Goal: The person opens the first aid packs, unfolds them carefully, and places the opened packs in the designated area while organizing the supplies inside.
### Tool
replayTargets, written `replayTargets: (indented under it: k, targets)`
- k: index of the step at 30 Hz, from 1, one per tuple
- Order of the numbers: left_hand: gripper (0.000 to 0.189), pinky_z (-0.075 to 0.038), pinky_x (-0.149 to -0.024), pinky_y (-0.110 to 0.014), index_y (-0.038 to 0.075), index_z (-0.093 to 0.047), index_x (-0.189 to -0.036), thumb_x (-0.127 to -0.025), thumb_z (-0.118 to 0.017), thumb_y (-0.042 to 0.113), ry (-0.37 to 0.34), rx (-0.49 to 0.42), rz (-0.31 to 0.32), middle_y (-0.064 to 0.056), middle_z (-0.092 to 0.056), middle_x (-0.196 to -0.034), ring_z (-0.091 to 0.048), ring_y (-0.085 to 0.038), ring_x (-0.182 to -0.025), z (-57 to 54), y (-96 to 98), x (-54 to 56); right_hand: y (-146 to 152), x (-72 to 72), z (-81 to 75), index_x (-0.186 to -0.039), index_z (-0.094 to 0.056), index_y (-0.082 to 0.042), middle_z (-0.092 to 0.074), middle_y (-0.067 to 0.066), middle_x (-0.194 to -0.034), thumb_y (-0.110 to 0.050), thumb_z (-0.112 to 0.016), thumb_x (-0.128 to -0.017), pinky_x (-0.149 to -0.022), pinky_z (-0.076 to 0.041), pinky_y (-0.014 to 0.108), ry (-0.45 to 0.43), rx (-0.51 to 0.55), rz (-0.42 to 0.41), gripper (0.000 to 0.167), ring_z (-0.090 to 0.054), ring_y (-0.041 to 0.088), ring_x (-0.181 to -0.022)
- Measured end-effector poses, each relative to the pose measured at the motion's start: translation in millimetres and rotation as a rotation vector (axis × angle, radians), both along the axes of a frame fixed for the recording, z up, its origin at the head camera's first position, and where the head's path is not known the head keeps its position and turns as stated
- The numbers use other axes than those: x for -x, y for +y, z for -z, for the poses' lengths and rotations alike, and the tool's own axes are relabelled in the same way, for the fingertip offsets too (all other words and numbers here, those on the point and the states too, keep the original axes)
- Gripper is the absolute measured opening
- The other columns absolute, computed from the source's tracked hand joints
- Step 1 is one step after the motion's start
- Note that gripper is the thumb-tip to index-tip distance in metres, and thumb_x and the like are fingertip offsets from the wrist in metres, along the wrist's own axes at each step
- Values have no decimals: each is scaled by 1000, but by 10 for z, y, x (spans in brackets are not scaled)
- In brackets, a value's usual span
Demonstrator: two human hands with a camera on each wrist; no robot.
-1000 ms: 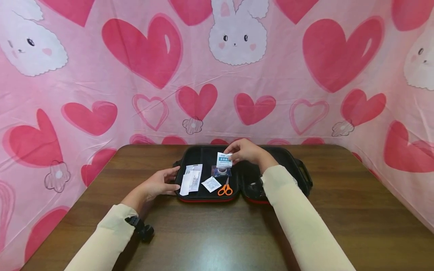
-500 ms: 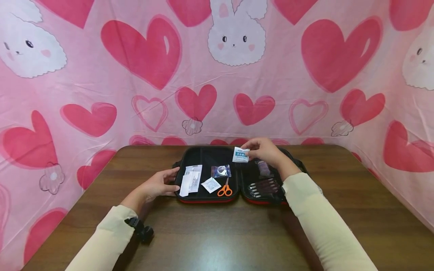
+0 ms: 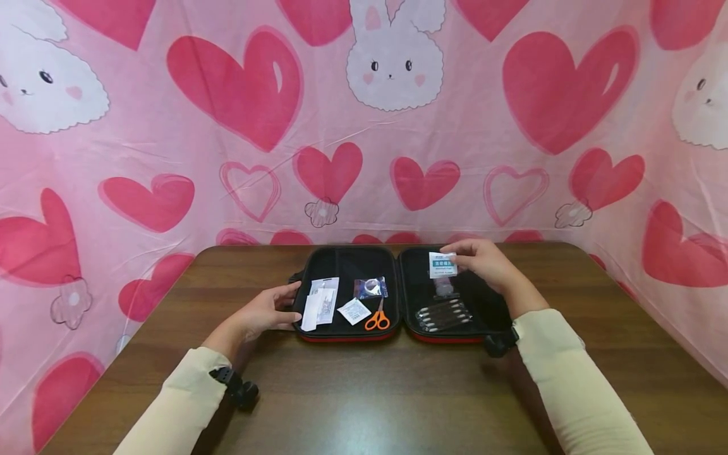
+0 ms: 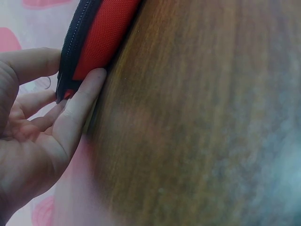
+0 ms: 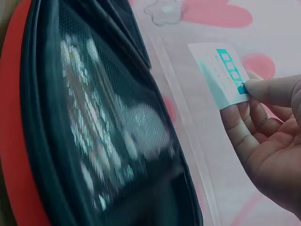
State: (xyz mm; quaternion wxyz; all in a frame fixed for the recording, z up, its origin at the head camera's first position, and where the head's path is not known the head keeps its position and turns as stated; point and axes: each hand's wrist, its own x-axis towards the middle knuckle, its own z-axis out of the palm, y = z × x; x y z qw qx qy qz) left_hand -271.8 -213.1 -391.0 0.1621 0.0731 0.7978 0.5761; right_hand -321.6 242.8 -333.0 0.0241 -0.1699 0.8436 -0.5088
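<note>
A red-and-black zippered case (image 3: 349, 265) lies unfolded on the table, its two halves side by side. At its left edge, my left hand (image 3: 267, 309) grips the corner, the thumb on the red side (image 4: 106, 42) in the left wrist view. Over the right half, my right hand (image 3: 483, 264) pinches a white and teal alcohol pad sachet (image 3: 442, 265) between thumb and fingers. Below the sachet lie a clear-wrapped roll (image 3: 445, 289), partly hidden, and a pack of cotton swabs (image 3: 442, 315). The left half holds orange-handled scissors (image 3: 378, 320) and a white square sachet (image 3: 354, 310).
White paper packets (image 3: 321, 304) and a small blue-printed packet with a white roll (image 3: 371, 287) also lie in the left half. The brown wooden table (image 3: 364, 392) extends toward me. Behind it hangs a pink heart-print cloth (image 3: 364, 126).
My right hand has carried the alcohol pad sachet rightward from above the left half to above the right half, uncovering the cotton swabs. My left hand has stayed at the case's edge.
</note>
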Motion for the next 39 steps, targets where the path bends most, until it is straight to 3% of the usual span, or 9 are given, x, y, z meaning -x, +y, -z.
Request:
replayTargets:
  k: [5,13,17,27,32,39]
  targets:
    - [82,-55,-85,-41,3,-27,-153,-85,-72,-2,1,-9,-1,-30,-41,-141,-43,-40,-126,3,7,6,191,-25,11,-127,-59,8,-60,24,-123,-10,-57,-98,-79,-53,29,-35,-40,49,34,-59,25,-91]
    - [82,-55,-86,-41,2,-26,-153,-85,-72,-1,6,-9,17,-31,-40,-141,-43,-40,-126,-18,-3,11,383,-2,44,-118,-64,8,-61,29,-116,-6,-58,-96,-73,-58,35,1,-274,217,27,-59,31,-86]
    - [82,-55,-86,-41,3,-27,-153,-85,-72,-1,5,0,16,-30,-41,-141,-44,-40,-126,-17,-6,12,426,47,56,-115,-64,10,-60,31,-113,-4,-56,-95,-68,-58,32,-21,-322,262,25,-58,30,-84]
    - [82,-55,-86,-41,3,-26,-153,-85,-71,-2,-11,-11,5,-30,-39,-143,-43,-40,-127,-19,-11,12,407,318,216,-122,-56,19,-54,36,-118,6,-52,-92,-72,-59,33,-177,-140,301,33,-61,27,-82]
    - [83,-55,-87,-41,3,-26,-153,-85,-72,0,-9,-9,12,-31,-38,-143,-42,-41,-127,-12,-15,11,397,413,246,-124,-54,19,-52,36,-122,10,-51,-90,-69,-59,31,-210,-115,298,35,-60,26,-80]
    - [82,-55,-86,-41,1,-24,-153,-86,-70,-2,0,-29,31,-32,-38,-143,-42,-40,-127,27,-13,23,412,454,231,-122,-54,19,-57,33,-114,11,-48,-89,-70,-59,32,-230,-128,256,34,-61,21,-76]
